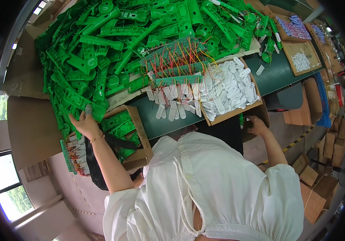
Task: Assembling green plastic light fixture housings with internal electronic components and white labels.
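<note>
My left hand (87, 125) reaches to the lower left edge of a large heap of green plastic casings (100, 52). Its fingers are spread, one wearing a grey finger cover, and a round-ended green casing (99, 110) lies right beside them. I cannot tell whether they touch it. On the right, my right hand (256, 126) is at the mouth of a cardboard box (261, 114) below the table edge. Its fingers are apart and slightly bent, with no held thing visible. A bit of green shows near its fingertips; the box's inside is dark.
Green circuit boards with red and yellow wires (174, 60) lie mid-table, beside a carton of white plastic pieces (230, 86). An open carton with green casings (134, 124) stands by my left arm. More wired boards (74, 154) hang lower left. A tray (301, 60) sits far right.
</note>
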